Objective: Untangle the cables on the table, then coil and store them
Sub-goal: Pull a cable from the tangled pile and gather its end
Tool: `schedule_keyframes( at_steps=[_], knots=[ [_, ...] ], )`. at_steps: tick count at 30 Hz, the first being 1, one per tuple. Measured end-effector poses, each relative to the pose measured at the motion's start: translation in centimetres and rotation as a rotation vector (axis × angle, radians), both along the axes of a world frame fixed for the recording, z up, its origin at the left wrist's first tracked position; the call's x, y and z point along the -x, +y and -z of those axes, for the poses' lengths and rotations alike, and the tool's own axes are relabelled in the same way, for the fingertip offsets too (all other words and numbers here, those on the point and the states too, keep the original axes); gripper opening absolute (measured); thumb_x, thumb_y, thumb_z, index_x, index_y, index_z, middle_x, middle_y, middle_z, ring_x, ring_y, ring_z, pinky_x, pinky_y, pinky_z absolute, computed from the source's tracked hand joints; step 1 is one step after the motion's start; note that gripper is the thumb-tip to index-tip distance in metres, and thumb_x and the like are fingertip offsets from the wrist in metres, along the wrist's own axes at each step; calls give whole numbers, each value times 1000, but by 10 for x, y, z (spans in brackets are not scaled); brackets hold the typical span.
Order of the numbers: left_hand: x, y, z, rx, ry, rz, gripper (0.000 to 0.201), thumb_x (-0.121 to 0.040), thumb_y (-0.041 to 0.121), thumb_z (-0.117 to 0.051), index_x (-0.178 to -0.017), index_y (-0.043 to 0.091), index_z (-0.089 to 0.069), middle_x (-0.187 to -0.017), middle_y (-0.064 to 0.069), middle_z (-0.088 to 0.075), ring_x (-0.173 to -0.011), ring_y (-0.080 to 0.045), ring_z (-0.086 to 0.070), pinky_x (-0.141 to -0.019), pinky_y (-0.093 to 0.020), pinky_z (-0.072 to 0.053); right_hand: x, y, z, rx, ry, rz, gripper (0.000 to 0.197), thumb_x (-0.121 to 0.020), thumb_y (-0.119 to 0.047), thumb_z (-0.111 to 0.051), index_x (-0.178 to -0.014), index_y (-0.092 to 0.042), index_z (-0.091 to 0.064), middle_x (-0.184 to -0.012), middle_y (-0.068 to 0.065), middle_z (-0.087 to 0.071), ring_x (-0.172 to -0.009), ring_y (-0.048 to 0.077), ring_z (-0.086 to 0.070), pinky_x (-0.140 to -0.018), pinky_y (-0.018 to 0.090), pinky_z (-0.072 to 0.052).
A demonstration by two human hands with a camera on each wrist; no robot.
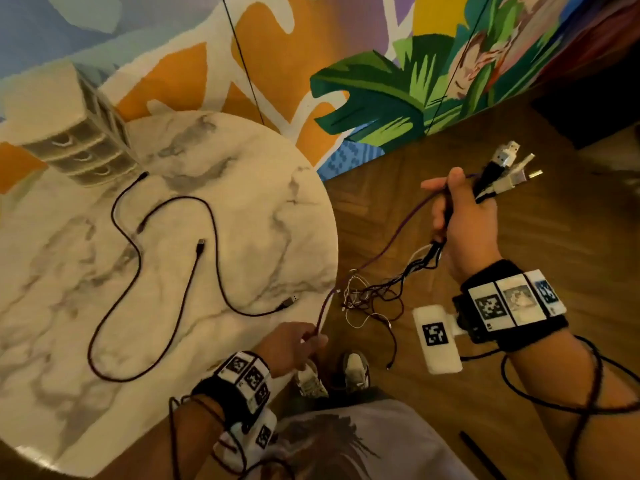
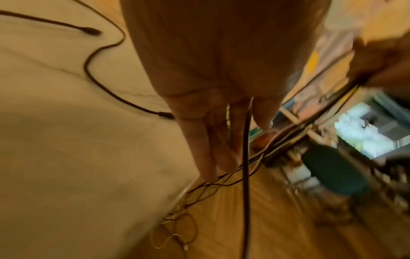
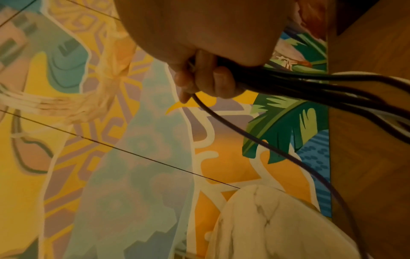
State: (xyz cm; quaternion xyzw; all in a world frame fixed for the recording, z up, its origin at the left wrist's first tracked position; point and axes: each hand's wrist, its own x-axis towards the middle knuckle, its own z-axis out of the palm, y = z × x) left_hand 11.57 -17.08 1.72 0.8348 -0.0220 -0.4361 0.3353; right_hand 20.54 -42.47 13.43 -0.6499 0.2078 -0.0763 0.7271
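My right hand is raised over the floor and grips a bundle of cables. Their USB plugs stick out above the fist. Below it hangs a tangle of thin dark and white cables. A purple cable runs taut from that fist down to my left hand, which pinches it at the table's edge. In the left wrist view this cable passes between the fingers. Two dark cables lie loose and separate on the round marble table.
A small beige drawer unit stands at the table's far left. To the right is wood floor, with a colourful rug beyond. My shoes are below the tangle. A dark cord loops around my right forearm.
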Motion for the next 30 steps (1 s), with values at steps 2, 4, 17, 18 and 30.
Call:
schedule_keyframes(
  at_steps=[2,4,17,18,30],
  knots=[
    [-14,-14,2,-125,-176,150,42,-92,50,-49,-115,16,-57,-112,-5,-60,-94,-20,-60,-85,-37,-50,9,-4,-1,-5,6,-36,42,-101,-36,-38,-77,-16,-66,-43,-3,-40,-38,12,-30,-41,25,-23],
    [-35,-39,-16,-38,-413,121,58,-88,56,-51,-134,21,-44,-125,-3,-51,-102,-17,-54,-88,-31,-44,18,-3,0,6,19,-99,42,-101,-34,-38,-77,-15,-66,-43,-1,-41,-37,13,-31,-40,25,-24],
    [-97,-101,-32,-179,-302,177,33,-96,33,-46,-118,10,-55,-115,-10,-62,-101,-27,-60,-91,-39,-48,29,-55,-9,101,44,37,48,-101,-43,-36,-83,-15,-71,-45,0,-44,-37,13,-33,-41,24,-28],
    [-97,-97,-27,-316,-238,239,44,-94,35,-49,-131,13,-45,-133,-12,-50,-115,-30,-53,-97,-40,-43,29,-56,-10,82,33,26,49,-101,-43,-36,-80,-14,-71,-46,1,-44,-38,14,-33,-42,26,-27],
    [-98,-184,-161,817,-265,-87,15,-85,-4,-49,-90,7,-56,-79,-4,-54,-76,-21,-52,-71,-31,-43,2,-27,-64,372,-204,-336,37,-98,-36,-45,-82,-16,-71,-91,0,-72,-93,14,-66,-90,36,-50]
  ],
)
